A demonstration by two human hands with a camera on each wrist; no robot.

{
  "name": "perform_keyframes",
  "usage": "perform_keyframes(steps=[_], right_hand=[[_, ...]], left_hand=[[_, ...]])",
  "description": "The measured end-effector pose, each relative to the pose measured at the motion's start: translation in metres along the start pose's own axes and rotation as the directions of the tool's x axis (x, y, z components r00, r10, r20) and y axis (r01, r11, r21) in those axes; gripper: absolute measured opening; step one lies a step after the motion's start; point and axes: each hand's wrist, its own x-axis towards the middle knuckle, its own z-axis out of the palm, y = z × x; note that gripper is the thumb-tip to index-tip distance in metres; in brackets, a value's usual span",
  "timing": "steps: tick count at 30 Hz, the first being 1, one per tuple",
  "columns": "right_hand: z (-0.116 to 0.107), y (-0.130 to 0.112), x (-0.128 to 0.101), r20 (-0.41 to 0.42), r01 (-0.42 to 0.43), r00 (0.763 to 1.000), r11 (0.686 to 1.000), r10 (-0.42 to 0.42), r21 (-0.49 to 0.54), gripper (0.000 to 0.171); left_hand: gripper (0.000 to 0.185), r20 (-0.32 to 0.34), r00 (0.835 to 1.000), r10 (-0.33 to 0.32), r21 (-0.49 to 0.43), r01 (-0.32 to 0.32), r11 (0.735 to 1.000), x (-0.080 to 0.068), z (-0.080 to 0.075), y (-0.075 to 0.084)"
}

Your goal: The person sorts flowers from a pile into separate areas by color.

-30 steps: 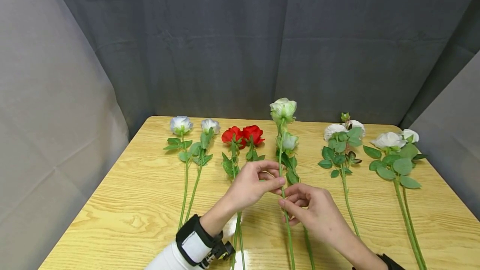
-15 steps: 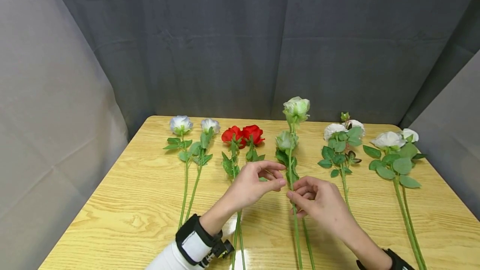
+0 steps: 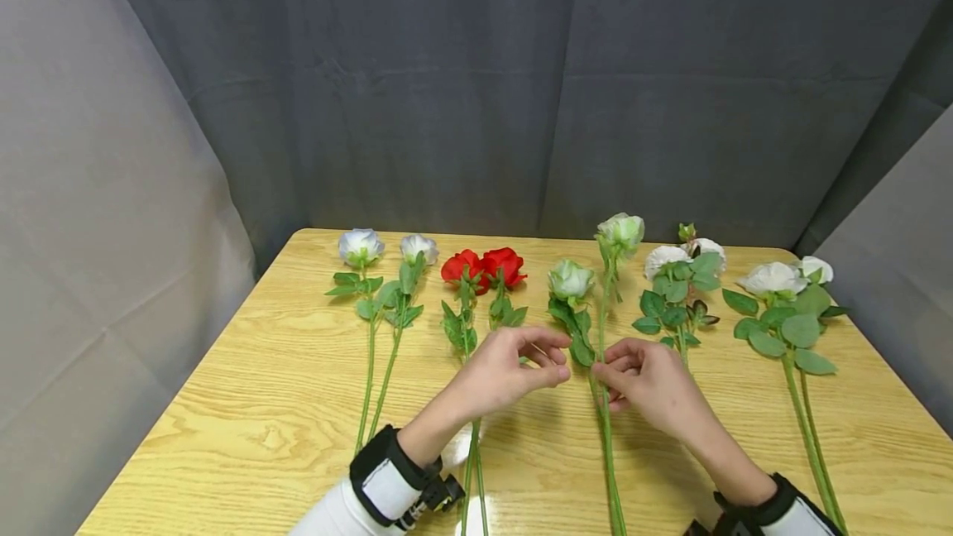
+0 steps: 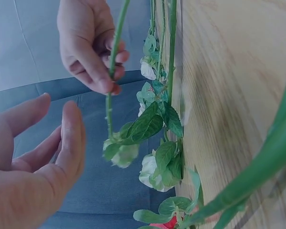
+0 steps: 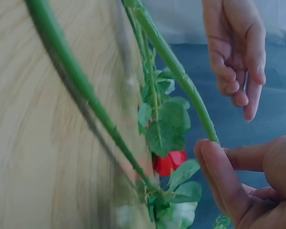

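Note:
My right hand (image 3: pixel 651 380) pinches the green stem of a pale green rose (image 3: pixel 621 232) between thumb and fingertips. In the left wrist view, the held rose's stem (image 4: pixel 115 52) stands off from the tabletop. A second pale green rose (image 3: pixel 571 279) lies on the table just left of it, its dark leaves close to my fingers. My left hand (image 3: pixel 514 366) hovers to the left with fingers loosely curved, holding nothing. Seen from the right wrist, the left hand (image 5: pixel 238 57) is apart from the held stem (image 5: pixel 181 76).
On the wooden table (image 3: pixel 223 404), two red roses (image 3: pixel 502 269) and two pale blue roses (image 3: pixel 361 247) lie to the left. White flowers (image 3: pixel 665 260) and white roses (image 3: pixel 774 278) lie to the right. A dark curtain (image 3: pixel 417 89) hangs behind.
My left fingers have let go of the stem. My right hand has carried the pale green rose rightward and lowered its head, uncovering the second pale green rose.

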Motion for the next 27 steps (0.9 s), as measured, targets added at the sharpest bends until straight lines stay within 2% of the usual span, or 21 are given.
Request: perform_keyframes(steps=[5,13,19,27], right_hand=[[0.000,0.007,0.006,0.000,-0.019,1.000,0.999,0.019,-0.040,0.023],[0.001,0.014,0.009,0.015,-0.044,0.999,0.995,0.046,-0.091,0.022],[0.002,0.019,0.009,0.033,-0.041,0.998,0.990,0.045,-0.136,0.030],[0.005,0.022,0.010,0.089,-0.034,0.995,0.992,0.045,-0.124,0.036]], left_hand=[[0.033,0.030,0.999,-0.012,0.016,0.012,1.000,-0.001,0.000,-0.001],[0.037,0.146,0.989,0.010,0.012,-0.012,1.000,0.001,0.000,-0.003],[0.035,0.168,0.986,0.009,0.025,-0.013,1.000,0.000,0.000,-0.002],[0.032,0.184,0.983,0.004,0.032,-0.010,0.999,-0.001,0.001,-0.002]])
